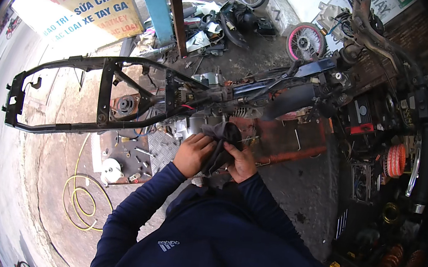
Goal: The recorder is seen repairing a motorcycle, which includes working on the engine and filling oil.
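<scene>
A dark grey rag [223, 134] is bunched up in front of my chest, held between both hands. My left hand [194, 154] has its fingers curled over the rag's left side. On the other side, my right hand [243, 163] pinches the cloth with the thumb on top. Whether anything is wrapped inside the rag cannot be seen. Just beyond my hands lies a stripped motorbike with a bare black frame [105, 92] stretching to the left. Its silver engine casing [188, 124] shows right beside my left hand.
Small bolts, tools and a white round part [111, 171] lie on the ground at left, near a coiled yellow hose [75, 199]. A reddish tray [281, 146] sits under the bike. Handlebar grip [424, 168] and shelved parts crowd the right. Scrap parts [210, 25] are heaped at the back.
</scene>
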{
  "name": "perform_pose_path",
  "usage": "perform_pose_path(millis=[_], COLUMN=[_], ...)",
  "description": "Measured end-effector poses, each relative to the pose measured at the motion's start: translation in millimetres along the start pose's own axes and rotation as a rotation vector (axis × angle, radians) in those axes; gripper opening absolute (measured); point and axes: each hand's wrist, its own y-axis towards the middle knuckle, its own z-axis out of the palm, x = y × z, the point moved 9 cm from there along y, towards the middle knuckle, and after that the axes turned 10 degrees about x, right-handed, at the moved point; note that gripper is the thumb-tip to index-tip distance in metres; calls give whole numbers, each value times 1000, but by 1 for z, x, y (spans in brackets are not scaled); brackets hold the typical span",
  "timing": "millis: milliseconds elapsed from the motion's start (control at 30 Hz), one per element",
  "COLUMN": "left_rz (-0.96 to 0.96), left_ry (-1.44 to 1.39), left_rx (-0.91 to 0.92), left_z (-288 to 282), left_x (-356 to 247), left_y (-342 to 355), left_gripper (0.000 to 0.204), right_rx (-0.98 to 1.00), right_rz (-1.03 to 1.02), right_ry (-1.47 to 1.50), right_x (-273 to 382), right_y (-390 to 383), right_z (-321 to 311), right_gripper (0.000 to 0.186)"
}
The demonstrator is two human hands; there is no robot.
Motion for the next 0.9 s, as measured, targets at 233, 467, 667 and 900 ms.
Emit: perform_pose_path(millis=[233, 467, 667, 900], left_rz=[-624, -21, -549, -757], left_ry=[-1466, -86, -854, -1968], left_rx=[76, -53, -102, -263], left_z=[48, -24, 4, 60], left_x=[19, -19, 32, 27], left_y=[-19, 10, -21, -32], left_gripper=[14, 32, 15, 18], right_rx=[272, 52, -177, 160], right_rz=[-191, -61, -110, -79], right_ry=[-277, -86, -74, -48], right_x=[39, 20, 56, 65], right_y=[6, 3, 5, -23], right_z=[24, 9, -58, -4], right_gripper=[39, 35, 27, 39])
